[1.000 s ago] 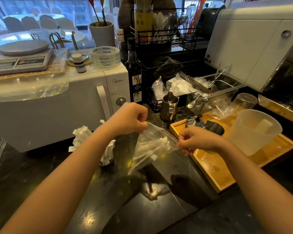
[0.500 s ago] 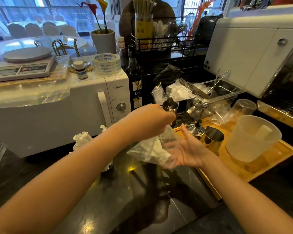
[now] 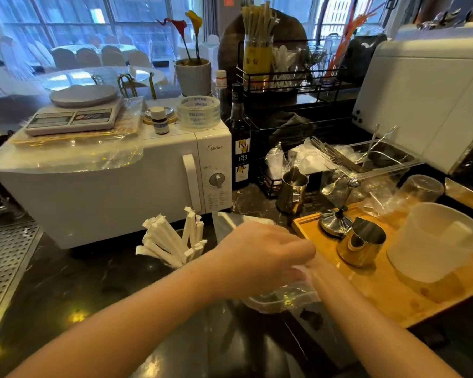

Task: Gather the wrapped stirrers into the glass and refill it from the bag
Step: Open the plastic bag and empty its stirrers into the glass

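White paper-wrapped stirrers (image 3: 167, 241) stand fanned out in a glass (image 3: 170, 266) on the dark counter, just in front of the microwave. Only a little of the glass shows beneath them. To their right, my left hand (image 3: 257, 257) is closed over the top of a clear plastic bag (image 3: 281, 301) that rests on the counter. My right hand (image 3: 316, 270) reaches in from the right, goes under my left hand and into the bag. Its fingers are hidden. I cannot make out the bag's contents.
A white microwave (image 3: 107, 192) stands behind the glass. A wooden tray (image 3: 380, 290) to the right carries a gold pitcher (image 3: 362, 245) and a plastic jug (image 3: 437, 241). A syrup bottle (image 3: 239, 148) and a steel pitcher (image 3: 291, 195) stand behind. A perforated drain grate (image 3: 3, 268) lies at left.
The bag has come down from mid-air to the counter. My left hand now covers its top, and my right hand, open beneath it before, has gone inside.
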The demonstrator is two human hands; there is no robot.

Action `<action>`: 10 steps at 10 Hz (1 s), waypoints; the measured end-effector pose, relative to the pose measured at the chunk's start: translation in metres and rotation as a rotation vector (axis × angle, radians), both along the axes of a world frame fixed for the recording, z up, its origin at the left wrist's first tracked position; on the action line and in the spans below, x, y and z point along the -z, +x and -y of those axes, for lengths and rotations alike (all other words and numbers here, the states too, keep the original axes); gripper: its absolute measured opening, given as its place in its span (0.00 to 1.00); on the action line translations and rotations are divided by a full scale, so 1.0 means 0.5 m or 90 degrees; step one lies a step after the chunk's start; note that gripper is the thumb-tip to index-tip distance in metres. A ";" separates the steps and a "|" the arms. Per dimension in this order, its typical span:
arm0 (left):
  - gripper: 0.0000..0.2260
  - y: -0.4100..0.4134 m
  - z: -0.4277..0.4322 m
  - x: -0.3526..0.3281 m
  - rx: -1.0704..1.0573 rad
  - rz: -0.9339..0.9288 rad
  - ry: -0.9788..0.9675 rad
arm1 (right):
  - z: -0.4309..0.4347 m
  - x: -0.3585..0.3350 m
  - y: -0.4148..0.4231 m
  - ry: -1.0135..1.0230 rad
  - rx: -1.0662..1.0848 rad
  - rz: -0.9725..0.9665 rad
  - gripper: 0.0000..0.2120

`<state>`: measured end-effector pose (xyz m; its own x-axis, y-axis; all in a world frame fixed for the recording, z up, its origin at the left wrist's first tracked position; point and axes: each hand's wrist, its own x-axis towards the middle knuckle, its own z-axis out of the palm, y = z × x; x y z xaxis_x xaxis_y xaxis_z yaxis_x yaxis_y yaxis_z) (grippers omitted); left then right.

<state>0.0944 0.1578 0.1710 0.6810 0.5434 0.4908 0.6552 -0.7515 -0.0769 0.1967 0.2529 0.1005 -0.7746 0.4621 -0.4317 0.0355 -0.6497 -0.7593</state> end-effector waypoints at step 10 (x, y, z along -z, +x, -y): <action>0.10 -0.331 -0.042 -0.034 -0.361 0.889 -0.440 | -0.051 -0.155 -0.336 0.502 -0.017 -0.117 0.19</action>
